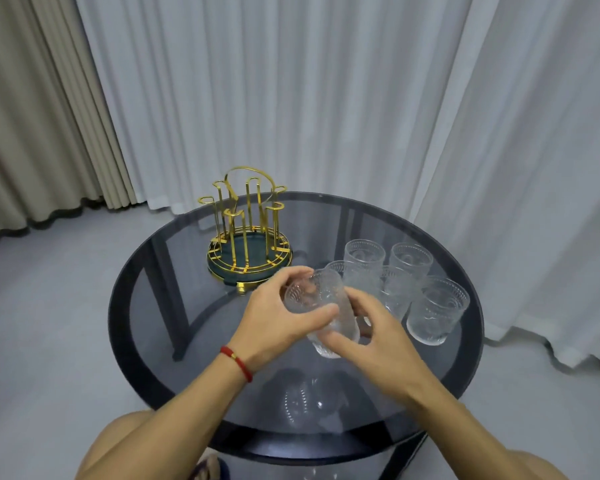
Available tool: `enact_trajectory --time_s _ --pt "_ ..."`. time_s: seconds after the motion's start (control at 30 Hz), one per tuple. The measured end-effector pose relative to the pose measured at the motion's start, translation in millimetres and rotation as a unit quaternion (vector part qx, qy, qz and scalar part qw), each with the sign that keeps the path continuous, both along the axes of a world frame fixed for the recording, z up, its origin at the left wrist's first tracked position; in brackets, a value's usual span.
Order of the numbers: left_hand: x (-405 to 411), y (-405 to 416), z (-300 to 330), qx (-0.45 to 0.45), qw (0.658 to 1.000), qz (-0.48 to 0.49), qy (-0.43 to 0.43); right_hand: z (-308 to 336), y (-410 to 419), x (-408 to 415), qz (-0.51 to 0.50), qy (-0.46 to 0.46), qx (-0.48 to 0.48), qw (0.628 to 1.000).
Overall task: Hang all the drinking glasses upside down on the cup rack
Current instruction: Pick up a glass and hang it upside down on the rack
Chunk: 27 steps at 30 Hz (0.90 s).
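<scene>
A gold wire cup rack (248, 237) with a dark green round base stands at the back left of the round glass table (153, 271); none of its prongs carries a glass. I hold one clear embossed drinking glass (317, 306) tilted above the table's middle. My left hand (281, 323) wraps its upper part near the rim, and my right hand (371, 336) grips its lower part. Several more glasses stand upright in a cluster at the right, the nearest (437, 311) by the table's right edge.
The table is dark tinted glass with a black frame and a lower shelf. White sheer curtains hang right behind it, beige curtains at the far left. Pale grey floor lies to the left and right. My knees show at the bottom edge.
</scene>
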<state>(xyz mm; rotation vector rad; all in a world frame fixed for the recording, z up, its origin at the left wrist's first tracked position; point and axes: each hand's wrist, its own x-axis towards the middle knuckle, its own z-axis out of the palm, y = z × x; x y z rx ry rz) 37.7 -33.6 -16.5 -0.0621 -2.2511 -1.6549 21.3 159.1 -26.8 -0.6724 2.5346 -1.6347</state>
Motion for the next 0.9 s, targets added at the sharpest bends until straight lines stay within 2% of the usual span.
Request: enact_trajectory --time_s 0.1,0.2,0.3,0.37,0.43,0.5,0.57,0.7,0.9 --pt "-5.4 -16.6 7.7 0.14 0.99 0.031 0.001 14.8 -24.4 -13.2 0.009 -0.105 -0.105 0.989" --pt "-15.1 -33.0 7.5 0.25 0.968 0.023 -0.023 29.1 -53.7 -28.3 0.014 -0.267 -0.231 0.935" --pt "-31.2 -52.5 2.4 0.27 0.963 -0.007 -0.022 39.6 -65.5 -48.7 0.003 -0.253 -0.257 0.933" --pt "-43.3 -67.8 -6.3 0.196 0.98 0.021 -0.02 47.1 -64.9 -67.0 -0.054 -0.178 -0.211 0.96" --pt "-55.8 -81.7 -25.1 0.037 0.992 0.115 -0.031 58.4 -58.9 -88.3 -0.123 -0.084 -0.126 0.981" --pt "-66.7 -88.9 -46.8 -0.179 0.961 0.199 -0.062 74.2 -53.2 -114.0 -0.171 -0.007 -0.069 0.983" --pt "-73.9 -87.0 -61.9 -0.311 0.919 0.226 -0.087 96.1 -54.5 -143.2 -0.191 0.036 -0.037 0.98" --pt "-89.5 -91.8 -73.2 -0.348 0.905 0.22 -0.109 140.2 -92.3 -206.2 -0.181 0.042 -0.019 0.982" --pt "-97.7 -102.7 -84.8 -0.313 0.92 0.217 -0.096 162.8 -174.1 -268.2 -0.082 0.092 0.065 0.99"
